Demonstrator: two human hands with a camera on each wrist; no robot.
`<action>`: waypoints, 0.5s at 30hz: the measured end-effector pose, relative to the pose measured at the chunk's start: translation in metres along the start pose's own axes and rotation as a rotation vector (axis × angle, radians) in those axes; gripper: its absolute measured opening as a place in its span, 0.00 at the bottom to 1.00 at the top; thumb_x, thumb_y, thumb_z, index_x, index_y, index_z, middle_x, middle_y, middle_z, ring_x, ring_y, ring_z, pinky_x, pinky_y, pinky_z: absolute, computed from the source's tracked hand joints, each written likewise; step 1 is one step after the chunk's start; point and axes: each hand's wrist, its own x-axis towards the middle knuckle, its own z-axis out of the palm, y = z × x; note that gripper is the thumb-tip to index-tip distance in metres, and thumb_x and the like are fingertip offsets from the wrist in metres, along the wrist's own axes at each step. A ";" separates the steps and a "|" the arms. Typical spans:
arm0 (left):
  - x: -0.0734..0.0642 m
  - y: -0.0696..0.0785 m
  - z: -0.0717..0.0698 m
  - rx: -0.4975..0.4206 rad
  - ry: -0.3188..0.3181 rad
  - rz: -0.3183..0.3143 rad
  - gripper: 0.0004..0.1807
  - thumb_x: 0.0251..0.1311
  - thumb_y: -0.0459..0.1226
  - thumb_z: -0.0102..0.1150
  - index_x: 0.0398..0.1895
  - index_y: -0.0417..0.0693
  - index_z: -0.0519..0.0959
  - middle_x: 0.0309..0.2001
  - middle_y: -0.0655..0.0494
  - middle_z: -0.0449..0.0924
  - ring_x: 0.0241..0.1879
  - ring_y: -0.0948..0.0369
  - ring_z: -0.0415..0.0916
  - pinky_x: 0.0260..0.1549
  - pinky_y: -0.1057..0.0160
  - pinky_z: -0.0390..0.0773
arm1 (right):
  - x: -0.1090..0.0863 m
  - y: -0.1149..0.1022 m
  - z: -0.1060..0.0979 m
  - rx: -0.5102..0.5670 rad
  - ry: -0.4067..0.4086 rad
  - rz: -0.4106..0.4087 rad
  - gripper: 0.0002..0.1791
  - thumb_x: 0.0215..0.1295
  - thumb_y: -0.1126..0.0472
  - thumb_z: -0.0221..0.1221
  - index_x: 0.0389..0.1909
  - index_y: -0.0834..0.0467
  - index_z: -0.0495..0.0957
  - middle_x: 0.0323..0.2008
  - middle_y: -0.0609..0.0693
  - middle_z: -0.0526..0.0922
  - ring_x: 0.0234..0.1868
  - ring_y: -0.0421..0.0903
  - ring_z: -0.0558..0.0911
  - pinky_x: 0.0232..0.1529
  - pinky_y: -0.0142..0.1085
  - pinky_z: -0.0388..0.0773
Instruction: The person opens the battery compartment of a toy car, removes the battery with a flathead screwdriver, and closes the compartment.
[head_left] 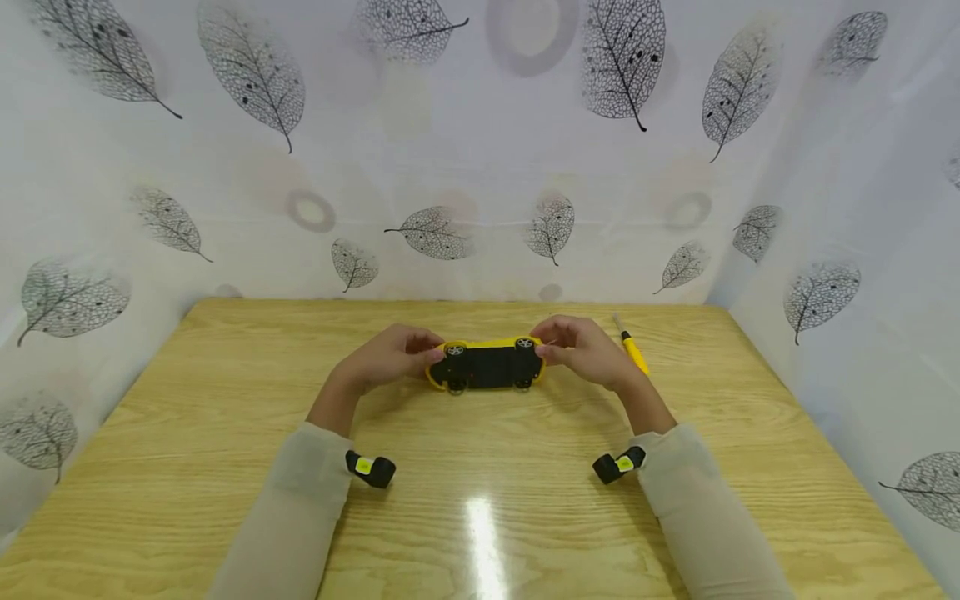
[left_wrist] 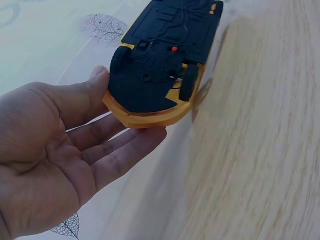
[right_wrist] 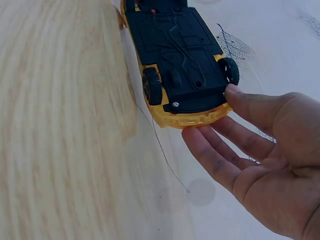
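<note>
A yellow toy car [head_left: 491, 367] is tipped on its side at the middle of the table, its black underside facing me and its wheels showing. My left hand [head_left: 390, 357] grips one end of it, thumb at the underside's edge and fingers behind the body. The other end is held by my right hand [head_left: 585, 348] in the same way. In the left wrist view, the thumb of the left hand [left_wrist: 55, 145] lies beside a wheel, with a small red part on the black base [left_wrist: 160, 40]. A screw and a thin dangling wire [right_wrist: 167, 162] show at the right hand's end.
Just right of my right hand lies a screwdriver [head_left: 633, 350] with a yellow handle. The wooden table [head_left: 487, 450] ends at a white leaf-patterned cloth [head_left: 480, 167] at the back and sides. Each wrist carries a small black camera [head_left: 375, 471].
</note>
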 end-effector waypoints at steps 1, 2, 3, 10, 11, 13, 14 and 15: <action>0.000 0.000 0.000 -0.009 0.006 -0.007 0.19 0.75 0.40 0.58 0.62 0.39 0.79 0.50 0.47 0.84 0.46 0.55 0.83 0.49 0.56 0.87 | 0.000 0.000 0.001 0.001 0.012 0.009 0.15 0.74 0.63 0.61 0.58 0.60 0.79 0.51 0.58 0.83 0.46 0.51 0.85 0.51 0.50 0.87; 0.000 -0.001 0.000 -0.011 0.012 -0.008 0.19 0.75 0.40 0.57 0.62 0.38 0.79 0.50 0.47 0.84 0.46 0.55 0.83 0.49 0.56 0.87 | 0.001 -0.001 0.002 0.006 0.022 0.016 0.15 0.74 0.63 0.62 0.58 0.61 0.79 0.51 0.58 0.83 0.46 0.51 0.85 0.51 0.50 0.87; 0.000 -0.001 0.000 -0.016 0.020 -0.012 0.19 0.75 0.40 0.57 0.62 0.37 0.78 0.51 0.46 0.84 0.46 0.55 0.83 0.48 0.56 0.87 | 0.001 -0.002 0.003 0.010 0.028 0.023 0.15 0.74 0.63 0.61 0.58 0.61 0.79 0.51 0.59 0.83 0.46 0.52 0.85 0.51 0.50 0.88; 0.004 -0.003 0.004 0.022 0.087 -0.041 0.19 0.76 0.40 0.56 0.61 0.37 0.79 0.52 0.44 0.84 0.44 0.55 0.84 0.46 0.57 0.87 | 0.001 -0.005 0.006 0.031 0.041 0.055 0.15 0.75 0.63 0.60 0.58 0.61 0.79 0.51 0.61 0.83 0.46 0.55 0.86 0.48 0.50 0.88; 0.004 -0.003 0.004 0.033 0.098 -0.050 0.19 0.76 0.41 0.56 0.61 0.38 0.80 0.51 0.44 0.84 0.43 0.55 0.84 0.45 0.57 0.87 | 0.001 -0.005 0.006 0.027 0.039 0.056 0.15 0.75 0.63 0.59 0.58 0.61 0.79 0.51 0.61 0.83 0.45 0.55 0.86 0.47 0.50 0.89; 0.004 -0.002 0.006 0.048 0.116 -0.065 0.18 0.77 0.40 0.55 0.60 0.38 0.80 0.50 0.44 0.84 0.41 0.56 0.83 0.42 0.58 0.88 | 0.001 -0.004 0.007 0.026 0.037 0.058 0.14 0.76 0.63 0.59 0.58 0.60 0.79 0.50 0.61 0.83 0.45 0.54 0.86 0.46 0.49 0.89; 0.005 -0.001 0.006 0.032 0.116 -0.075 0.18 0.77 0.40 0.55 0.60 0.38 0.80 0.49 0.43 0.83 0.40 0.55 0.84 0.41 0.57 0.89 | 0.001 -0.004 0.007 0.026 0.036 0.060 0.14 0.76 0.63 0.58 0.58 0.60 0.80 0.50 0.60 0.84 0.44 0.54 0.86 0.45 0.49 0.89; 0.005 -0.001 0.007 0.016 0.116 -0.085 0.17 0.77 0.39 0.54 0.60 0.37 0.79 0.49 0.42 0.83 0.39 0.54 0.84 0.39 0.56 0.89 | 0.001 -0.003 0.007 0.026 0.035 0.061 0.14 0.76 0.64 0.58 0.58 0.60 0.80 0.49 0.60 0.84 0.43 0.54 0.86 0.44 0.49 0.90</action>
